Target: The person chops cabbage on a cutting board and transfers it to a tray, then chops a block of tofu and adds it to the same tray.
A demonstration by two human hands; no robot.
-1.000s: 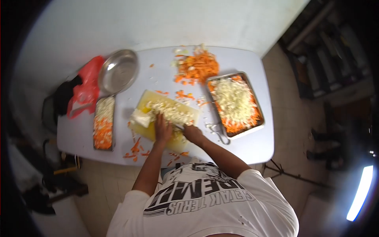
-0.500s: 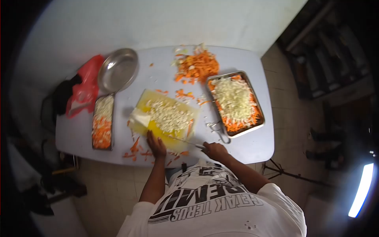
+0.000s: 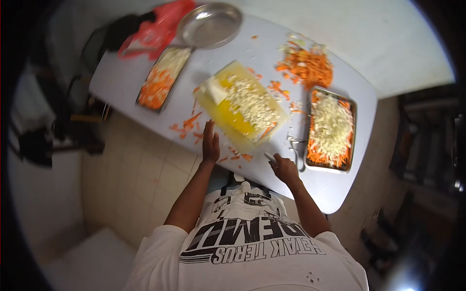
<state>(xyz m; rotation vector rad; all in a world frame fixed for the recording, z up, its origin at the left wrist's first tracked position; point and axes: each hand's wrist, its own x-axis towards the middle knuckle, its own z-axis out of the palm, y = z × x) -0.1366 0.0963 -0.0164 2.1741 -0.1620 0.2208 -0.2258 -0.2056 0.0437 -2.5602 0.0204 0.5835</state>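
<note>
My right hand [image 3: 284, 169] is closed around the handle of a knife [image 3: 270, 157], at the near right corner of the cutting board. The blade is hard to make out. My left hand [image 3: 210, 143] holds nothing; its fingers are stretched out beside the board's near left edge. The yellow cutting board [image 3: 206, 104] bears a spread of small chopped white pieces [image 3: 250, 104]. A larger white chunk [image 3: 213, 90] lies at its left end. Orange shreds [image 3: 187, 126] that look like carrot are scattered around the board.
Right of the board stands a metal tray [image 3: 330, 167] heaped with white and orange shreds, with scissors-like metal handles [image 3: 300, 162] beside it. A carrot pile [image 3: 308, 68] lies behind. Far left are a narrow filled tray [image 3: 162, 80], a round metal bowl [image 3: 211, 26] and a red plastic bag [image 3: 165, 24].
The whole view has turned and shifted. My left hand has come off the board toward me. The knife in my right hand has drawn back from the chopped pieces to the board's near corner.
</note>
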